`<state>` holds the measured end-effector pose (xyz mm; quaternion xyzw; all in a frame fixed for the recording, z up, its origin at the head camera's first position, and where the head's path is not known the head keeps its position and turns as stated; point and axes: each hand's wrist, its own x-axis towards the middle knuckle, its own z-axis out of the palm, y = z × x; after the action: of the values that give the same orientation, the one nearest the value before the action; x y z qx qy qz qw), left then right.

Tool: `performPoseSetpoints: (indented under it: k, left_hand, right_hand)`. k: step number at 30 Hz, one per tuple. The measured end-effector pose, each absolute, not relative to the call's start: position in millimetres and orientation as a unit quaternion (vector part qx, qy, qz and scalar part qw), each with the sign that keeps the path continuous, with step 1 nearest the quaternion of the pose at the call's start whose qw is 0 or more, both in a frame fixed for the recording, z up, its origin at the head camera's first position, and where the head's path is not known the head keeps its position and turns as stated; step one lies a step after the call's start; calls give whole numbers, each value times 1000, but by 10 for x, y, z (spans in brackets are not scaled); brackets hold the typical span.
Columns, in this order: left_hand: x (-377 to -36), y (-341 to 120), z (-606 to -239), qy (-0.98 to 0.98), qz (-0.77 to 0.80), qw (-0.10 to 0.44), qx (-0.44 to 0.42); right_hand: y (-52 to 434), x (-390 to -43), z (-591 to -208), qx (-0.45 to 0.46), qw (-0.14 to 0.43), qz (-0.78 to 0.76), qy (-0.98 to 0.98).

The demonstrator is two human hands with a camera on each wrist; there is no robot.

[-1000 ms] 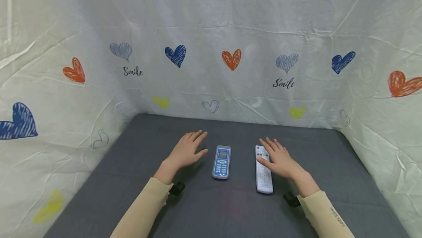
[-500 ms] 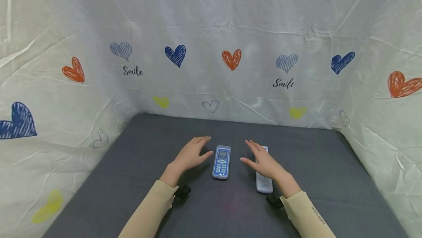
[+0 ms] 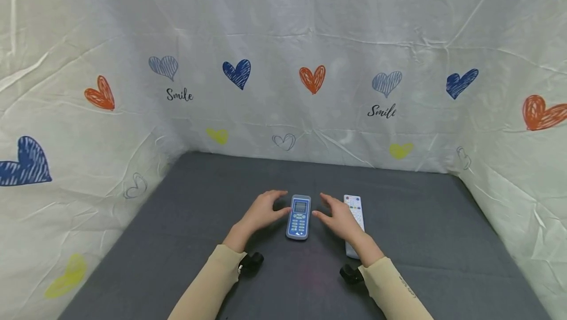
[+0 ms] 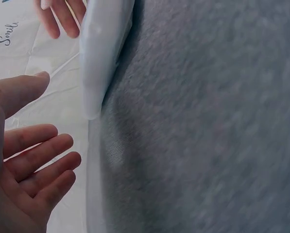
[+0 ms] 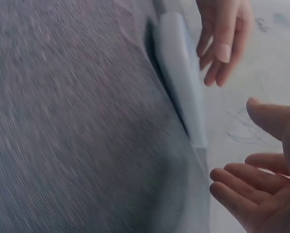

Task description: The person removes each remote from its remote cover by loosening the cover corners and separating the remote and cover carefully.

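Note:
A blue-faced remote control (image 3: 298, 226) with a small screen and a pale rim lies face up on the grey cloth. My left hand (image 3: 262, 211) is at its left side, with thumb tip close to the upper edge and fingers relaxed. On the opposite side, my right hand (image 3: 340, 217) faces it, thumb and fingers spread apart, holding nothing. In the left wrist view the remote's pale side (image 4: 103, 53) stands out beside my loosely extended fingers (image 4: 42, 150). A longer white remote control (image 3: 354, 204) lies to the right, partly hidden under my right hand and wrist.
The grey cloth-covered table (image 3: 425, 241) runs back to a white curtain (image 3: 274, 24) printed with hearts and the word Smile. This curtain also closes in the left and right sides. A black wrist strap piece (image 3: 252, 262) sits below each hand.
Both hands have moved inward toward the blue remote. My right hand has come left from over the white remote, whose top shows again; the left has shifted right. Both remotes stay put.

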<state>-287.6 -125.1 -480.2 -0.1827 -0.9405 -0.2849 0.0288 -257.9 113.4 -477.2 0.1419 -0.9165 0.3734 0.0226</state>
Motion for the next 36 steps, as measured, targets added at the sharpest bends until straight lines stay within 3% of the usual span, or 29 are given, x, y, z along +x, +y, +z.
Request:
performPoseSetpoints:
  k: [36]
  left_hand:
    - [-2919, -1116, -4942, -887, -447, -39, -111]
  right_hand:
    - [903, -2724, -4983, 54, -36, 500, -864]
